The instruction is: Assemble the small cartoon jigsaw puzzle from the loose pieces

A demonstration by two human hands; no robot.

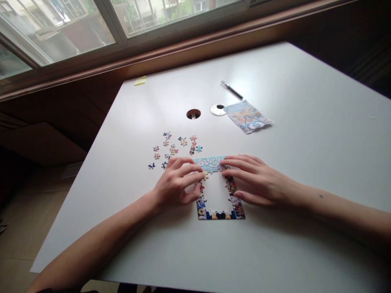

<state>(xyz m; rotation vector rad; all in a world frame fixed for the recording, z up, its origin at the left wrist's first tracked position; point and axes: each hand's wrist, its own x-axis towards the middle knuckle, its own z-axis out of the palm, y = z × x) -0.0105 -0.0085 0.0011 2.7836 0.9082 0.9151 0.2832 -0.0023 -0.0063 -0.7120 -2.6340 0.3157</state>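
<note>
Centrally lies one puzzle border [220, 216], presumably light, fragile at joints, best held by outer edges; left hand [175, 183] curled, fingers' hold unclear; right hand [259, 179] fingers spread wide.

White table [311, 142], partial puzzle border [220, 215], loose pieces [173, 149], printed sheet [248, 116], black pen [233, 90], silver disc [215, 110], yellow note [140, 81]

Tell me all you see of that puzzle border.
The puzzle border lies flat on the white table: a rectangle of interlocking printed pieces, seemingly cardboard, blue lettered top, multicoloured sides, dark and yellow bottom. Its middle is unfilled. Fingers of the left hand and right hand appear to touch its upper part.
</note>
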